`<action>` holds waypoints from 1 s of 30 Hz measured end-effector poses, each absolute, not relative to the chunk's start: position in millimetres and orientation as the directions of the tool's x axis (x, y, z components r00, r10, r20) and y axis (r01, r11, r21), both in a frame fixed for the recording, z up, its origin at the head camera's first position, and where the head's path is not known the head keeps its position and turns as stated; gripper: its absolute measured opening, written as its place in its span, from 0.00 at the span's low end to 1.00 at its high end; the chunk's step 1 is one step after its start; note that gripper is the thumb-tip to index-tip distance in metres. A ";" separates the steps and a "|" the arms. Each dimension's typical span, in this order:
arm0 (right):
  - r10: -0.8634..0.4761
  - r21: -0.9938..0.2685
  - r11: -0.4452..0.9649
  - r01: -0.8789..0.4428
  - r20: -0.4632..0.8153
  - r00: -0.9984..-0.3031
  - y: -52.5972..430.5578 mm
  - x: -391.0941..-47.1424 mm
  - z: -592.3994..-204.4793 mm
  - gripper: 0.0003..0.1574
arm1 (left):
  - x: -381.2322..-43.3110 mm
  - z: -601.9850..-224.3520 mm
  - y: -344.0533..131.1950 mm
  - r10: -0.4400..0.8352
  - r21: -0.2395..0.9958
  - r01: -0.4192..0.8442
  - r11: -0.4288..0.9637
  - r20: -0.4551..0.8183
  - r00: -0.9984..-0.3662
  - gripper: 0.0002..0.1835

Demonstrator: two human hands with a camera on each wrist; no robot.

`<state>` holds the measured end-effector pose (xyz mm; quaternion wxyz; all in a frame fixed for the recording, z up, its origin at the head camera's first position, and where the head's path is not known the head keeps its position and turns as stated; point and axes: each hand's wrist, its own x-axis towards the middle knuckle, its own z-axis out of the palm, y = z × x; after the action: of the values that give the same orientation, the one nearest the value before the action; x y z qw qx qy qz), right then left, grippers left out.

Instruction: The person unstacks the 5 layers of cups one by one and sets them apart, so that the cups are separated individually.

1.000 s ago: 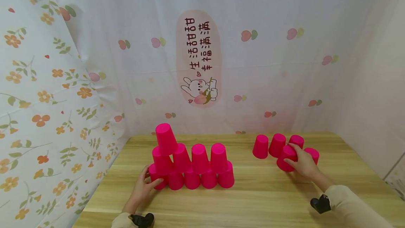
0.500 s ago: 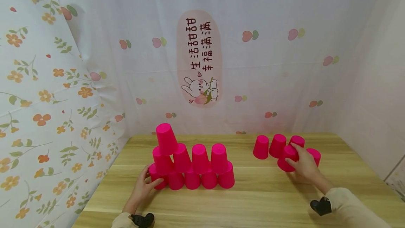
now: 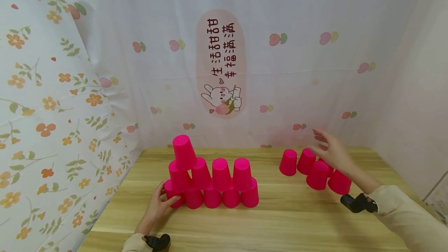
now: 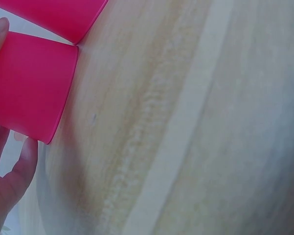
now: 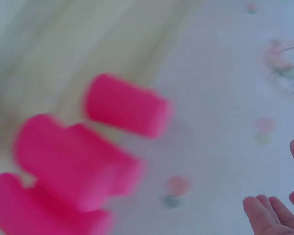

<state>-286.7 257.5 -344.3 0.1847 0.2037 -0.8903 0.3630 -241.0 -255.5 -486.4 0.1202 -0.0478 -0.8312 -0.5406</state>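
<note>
Pink cups, all upside down, form a stepped stack at the left of the table in the head view. Its bottom and second rows hold several cups each, and a single top cup (image 3: 184, 153) stands at the left end. My left hand (image 3: 155, 207) grips the leftmost bottom cup (image 3: 174, 194), thumb on one side and fingers on the other; the left wrist view shows that cup (image 4: 32, 88) standing on the wood. Over the loose cups at the right, my right hand (image 3: 332, 153) is raised with fingers extended, holding nothing. It partly hides the rear cups.
Several loose cups stand grouped at the back right, among them a left one (image 3: 288, 162), a front one (image 3: 317, 176) and a right one (image 3: 339, 182). Behind the wooden table (image 3: 280, 221) hangs a printed white cloth (image 3: 301, 88). Floral cloth (image 3: 52, 119) covers the left side.
My right hand has let go of the front loose cup and lifted up and back. The rightmost loose cup now sits nearer the front one. My left hand has stayed at its cup.
</note>
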 end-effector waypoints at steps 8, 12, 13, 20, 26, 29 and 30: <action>-0.320 -0.696 0.470 -0.543 0.438 -0.840 196.8 -289.2 -284.5 0.37 | -242.1 -487.1 -254.3 -0.044 0.891 0.212 0.401 0.250 -0.967 0.33; -0.383 -0.788 0.333 -0.518 0.389 -0.838 154.2 -293.4 -268.7 0.36 | -241.8 -486.4 -254.6 -0.049 0.892 0.203 0.405 0.243 -0.969 0.33; -0.402 -0.813 0.296 -0.501 0.369 -0.838 142.8 -293.8 -266.2 0.36 | -241.7 -486.4 -254.8 -0.050 0.891 0.201 0.406 0.242 -0.969 0.33; -0.484 -0.903 0.203 -0.380 0.244 -0.840 70.3 -293.5 -261.7 0.35 | -241.9 -487.6 -257.0 -0.044 0.887 0.205 0.414 0.245 -0.969 0.33; -0.527 -0.917 0.170 -0.360 0.224 -0.820 20.5 -293.8 -268.6 0.35 | -242.3 -490.1 -258.1 -0.050 0.886 0.213 0.412 0.255 -0.966 0.34; -0.550 -0.918 0.158 -0.364 0.225 -0.804 0.8 -292.7 -273.8 0.35 | -243.2 -490.3 -258.1 -0.050 0.887 0.215 0.409 0.257 -0.965 0.34; -0.555 -0.916 0.163 -0.366 0.222 -0.802 -4.9 -292.4 -275.7 0.35 | -243.4 -490.1 -258.0 -0.049 0.887 0.216 0.409 0.257 -0.965 0.34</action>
<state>-292.4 -4.9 -275.7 -0.0825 0.3037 -0.7580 0.5713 -243.4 -258.0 -490.1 0.1223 -0.0501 -0.8303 -0.5414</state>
